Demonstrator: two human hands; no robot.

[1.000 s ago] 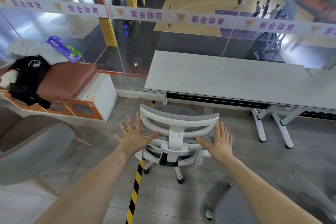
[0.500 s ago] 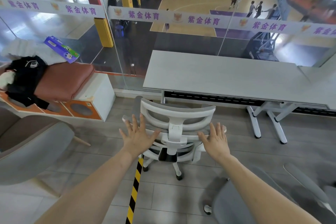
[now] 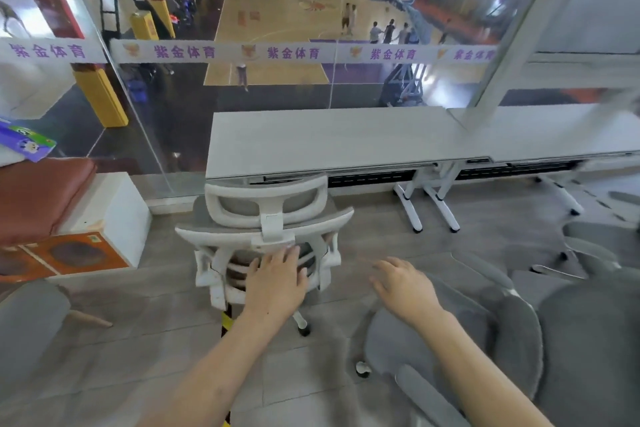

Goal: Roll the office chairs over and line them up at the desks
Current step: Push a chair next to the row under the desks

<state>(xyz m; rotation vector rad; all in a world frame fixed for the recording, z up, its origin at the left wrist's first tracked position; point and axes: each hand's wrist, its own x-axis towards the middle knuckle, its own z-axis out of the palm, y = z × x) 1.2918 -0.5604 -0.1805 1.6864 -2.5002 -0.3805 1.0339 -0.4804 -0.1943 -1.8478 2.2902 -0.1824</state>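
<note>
Left hand (image 3: 277, 284) lies flat on the white chair (image 3: 266, 204), which seems placed at the desk (image 3: 329, 139) at 12 o'clock; right hand (image 3: 405, 288) hangs empty; grey chairs (image 3: 588, 340) at 4 o'clock are left.

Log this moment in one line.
white chair: at left end of desk | left hand: open, at its backrest | right hand: open, empty | grey chair: not yet placed

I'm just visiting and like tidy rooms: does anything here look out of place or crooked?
Nothing looks spilled or broken. The white-framed office chair with grey mesh sits at the left end of the long grey desk, but the grey chairs at the lower right stand away from it at mixed angles, not lined up.
</note>
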